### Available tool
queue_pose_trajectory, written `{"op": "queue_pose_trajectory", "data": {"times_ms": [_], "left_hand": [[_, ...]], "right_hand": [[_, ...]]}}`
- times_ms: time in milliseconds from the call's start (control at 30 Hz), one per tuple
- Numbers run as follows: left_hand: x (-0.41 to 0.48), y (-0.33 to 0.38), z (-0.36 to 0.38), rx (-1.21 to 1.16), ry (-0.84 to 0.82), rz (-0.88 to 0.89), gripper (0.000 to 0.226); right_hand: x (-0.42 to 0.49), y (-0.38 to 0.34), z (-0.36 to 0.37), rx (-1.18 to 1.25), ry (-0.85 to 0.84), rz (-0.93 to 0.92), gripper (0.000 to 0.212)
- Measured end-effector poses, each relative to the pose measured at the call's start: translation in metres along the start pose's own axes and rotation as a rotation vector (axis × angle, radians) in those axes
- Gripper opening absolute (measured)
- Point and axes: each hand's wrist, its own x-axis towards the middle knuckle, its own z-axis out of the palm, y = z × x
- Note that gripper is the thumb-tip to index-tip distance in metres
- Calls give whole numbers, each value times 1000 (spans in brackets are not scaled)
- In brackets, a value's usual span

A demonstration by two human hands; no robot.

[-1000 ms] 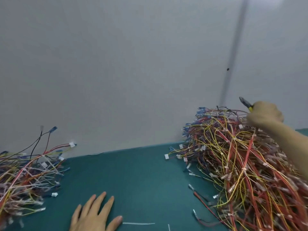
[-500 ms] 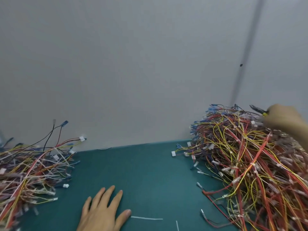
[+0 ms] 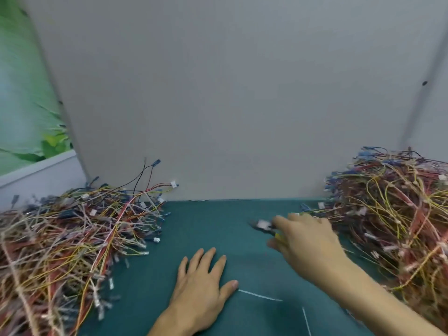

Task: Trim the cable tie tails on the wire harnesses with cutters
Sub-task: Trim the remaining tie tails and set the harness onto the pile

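Two heaps of wire harnesses lie on the green mat (image 3: 208, 221): one on the left (image 3: 63, 241) and a taller one on the right (image 3: 397, 214), both red, yellow and blue with white connectors. My left hand (image 3: 201, 284) rests flat on the mat, fingers straight. Over the mat's middle, my right hand (image 3: 308, 241) grips the cutters (image 3: 263, 225), whose yellow handle shows under the fingers and whose dark jaws point left. The image is blurred by motion. Two cut white tie tails lie on the mat, one (image 3: 260, 296) by my left thumb and one (image 3: 306, 321) nearer me.
A plain grey wall (image 3: 230, 93) stands right behind the mat. A green printed panel (image 3: 21, 93) and a white ledge (image 3: 36, 170) are at the far left. The heaps hem in the mat on both sides.
My right hand has come down from the top of the right heap to the middle of the mat, still holding the cutters. The view has swung left. My left hand stays flat.
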Motion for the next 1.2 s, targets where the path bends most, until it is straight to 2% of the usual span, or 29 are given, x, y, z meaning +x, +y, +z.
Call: {"op": "queue_pose_trajectory", "data": {"times_ms": [167, 300, 433, 567, 733, 867, 1000, 1100, 1200], "left_hand": [[-1, -1, -2, -29, 9, 9, 72], [-1, -2, -6, -67, -1, 14, 72], [-2, -5, -13, -156, 7, 2, 66], [-3, -9, -26, -291, 158, -31, 56], [1, -16, -53, -294, 412, -138, 46], [18, -29, -86, -183, 498, -233, 43], [50, -46, -116, 7, 501, -290, 32], [72, -61, -125, 139, 416, -319, 28], [88, -77, -125, 382, 282, -379, 32]], "right_hand": [[-26, -33, 60, 64, -254, 80, 43], [-33, -33, 71, 159, -311, 103, 42], [-32, -29, 69, 231, -333, 83, 58], [-32, -29, 67, 233, -273, 62, 23], [-34, -33, 69, 172, -215, 51, 23], [-35, -33, 70, 167, -197, 53, 23], [-34, -35, 69, 155, -194, 50, 21], [-34, -36, 69, 143, -197, 56, 22], [-31, -37, 68, 149, -210, 49, 23]]}}
